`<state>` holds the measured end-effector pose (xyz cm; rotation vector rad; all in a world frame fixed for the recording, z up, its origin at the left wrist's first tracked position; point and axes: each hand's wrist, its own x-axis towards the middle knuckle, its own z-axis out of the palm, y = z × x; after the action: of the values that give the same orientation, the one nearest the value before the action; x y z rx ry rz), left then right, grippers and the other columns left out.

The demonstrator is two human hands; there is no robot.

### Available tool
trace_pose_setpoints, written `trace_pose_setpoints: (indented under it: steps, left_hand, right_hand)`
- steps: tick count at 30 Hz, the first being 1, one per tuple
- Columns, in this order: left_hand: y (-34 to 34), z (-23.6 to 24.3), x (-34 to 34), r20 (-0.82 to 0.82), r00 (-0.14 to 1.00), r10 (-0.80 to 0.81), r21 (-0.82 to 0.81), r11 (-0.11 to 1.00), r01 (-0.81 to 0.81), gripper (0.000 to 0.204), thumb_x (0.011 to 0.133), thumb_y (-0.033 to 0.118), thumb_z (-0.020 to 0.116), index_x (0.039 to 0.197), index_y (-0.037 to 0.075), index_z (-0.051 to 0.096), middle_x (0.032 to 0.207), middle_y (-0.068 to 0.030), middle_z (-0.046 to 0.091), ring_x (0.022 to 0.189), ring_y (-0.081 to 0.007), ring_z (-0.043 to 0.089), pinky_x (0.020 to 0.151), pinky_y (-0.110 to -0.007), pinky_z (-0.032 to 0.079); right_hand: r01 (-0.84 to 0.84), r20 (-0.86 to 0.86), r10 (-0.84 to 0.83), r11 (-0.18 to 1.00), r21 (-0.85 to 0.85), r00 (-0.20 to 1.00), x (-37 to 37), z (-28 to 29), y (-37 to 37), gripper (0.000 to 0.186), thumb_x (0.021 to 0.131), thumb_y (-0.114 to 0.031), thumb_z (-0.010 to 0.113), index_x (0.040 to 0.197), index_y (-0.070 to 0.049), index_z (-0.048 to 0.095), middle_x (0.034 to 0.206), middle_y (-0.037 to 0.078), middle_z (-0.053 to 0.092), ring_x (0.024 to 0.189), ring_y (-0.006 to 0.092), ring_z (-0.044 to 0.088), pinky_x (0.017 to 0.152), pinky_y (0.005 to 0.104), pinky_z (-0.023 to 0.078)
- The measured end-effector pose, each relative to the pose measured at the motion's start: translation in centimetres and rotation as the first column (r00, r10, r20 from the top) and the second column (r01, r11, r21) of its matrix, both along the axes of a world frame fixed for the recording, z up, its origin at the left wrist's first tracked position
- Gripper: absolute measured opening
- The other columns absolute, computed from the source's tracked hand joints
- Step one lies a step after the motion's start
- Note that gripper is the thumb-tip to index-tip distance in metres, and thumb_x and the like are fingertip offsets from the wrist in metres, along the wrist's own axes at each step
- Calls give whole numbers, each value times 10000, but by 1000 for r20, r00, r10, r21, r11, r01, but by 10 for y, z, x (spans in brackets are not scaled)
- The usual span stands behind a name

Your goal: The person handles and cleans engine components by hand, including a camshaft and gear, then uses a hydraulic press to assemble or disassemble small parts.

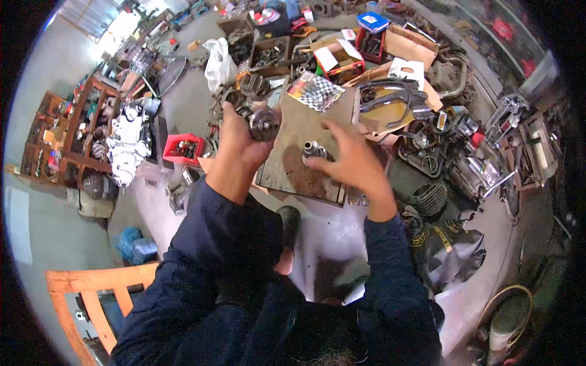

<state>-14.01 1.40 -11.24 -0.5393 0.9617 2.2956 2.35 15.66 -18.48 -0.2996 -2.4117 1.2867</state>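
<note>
My left hand (242, 139) is closed around a round, dark metal part (263, 125) with a centre hub, held above the left side of a worn wooden board (293, 177). My right hand (350, 161) is over the board's right side with its fingers apart, slightly blurred. Its thumb tip reaches to a small silver cylindrical metal part (312, 147); I cannot tell if it touches it. A checkered printed sheet (314, 91) lies at the board's far end.
Metal engine parts (464, 158), cartons, a red bin (182, 146) and a white plastic bag (220, 64) crowd around the board. A silver engine (128, 143) and wooden shelves (91, 122) are on the left. An orange wooden chair (97, 274) is at the lower left.
</note>
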Motion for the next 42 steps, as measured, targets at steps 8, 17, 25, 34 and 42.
trace_pose_setpoints:
  steps: [8, 17, 25, 34, 42]
  left_hand:
    - [8, -23, -30, 257, 923, -287, 14, 956, 294, 345, 981, 337, 431, 984, 13, 551, 890, -147, 618, 780, -308, 610, 780, -542, 527]
    - [-95, 100, -7, 428, 900, -81, 201, 980, -7, 217, 893, 355, 657, 881, 152, 580, 775, -57, 600, 794, -228, 611, 885, -556, 496]
    - [-306, 303, 85, 459, 886, -71, -160, 974, 161, 300, 941, 390, 579, 899, 93, 562, 773, -75, 602, 720, -212, 632, 567, -365, 534]
    - [-565, 328, 187, 206, 885, 417, -735, 663, -141, 185, 890, 268, 590, 939, 92, 560, 699, -58, 560, 534, -182, 556, 432, -364, 459]
    - [-626, 361, 278, 646, 496, 581, -587, 793, -165, 260, 892, 352, 541, 941, 100, 583, 674, -67, 554, 552, -225, 592, 454, -419, 495]
  right_hand:
    - [264, 220, -206, 925, -274, 953, -41, -9, -48, 322, 842, -241, 700, 1039, -5, 606, 972, 165, 669, 849, 304, 634, 816, 398, 484]
    - [518, 643, -50, 641, -566, 765, 39, 219, -73, 307, 925, -293, 616, 953, 12, 595, 784, 86, 655, 642, 199, 610, 617, 346, 477]
    - [182, 798, 308, 871, -455, 518, 170, 466, -133, 263, 883, -227, 669, 879, 34, 640, 649, 78, 645, 540, 143, 617, 508, 321, 498]
    - [-423, 958, 195, 901, -91, 211, 194, 432, -83, 417, 836, -391, 617, 1066, -43, 635, 923, 207, 689, 840, 330, 689, 739, 451, 534]
    - [-366, 995, 79, 929, -52, 59, 93, 449, -77, 401, 873, -388, 544, 1091, -64, 635, 959, 204, 676, 862, 368, 665, 750, 477, 515]
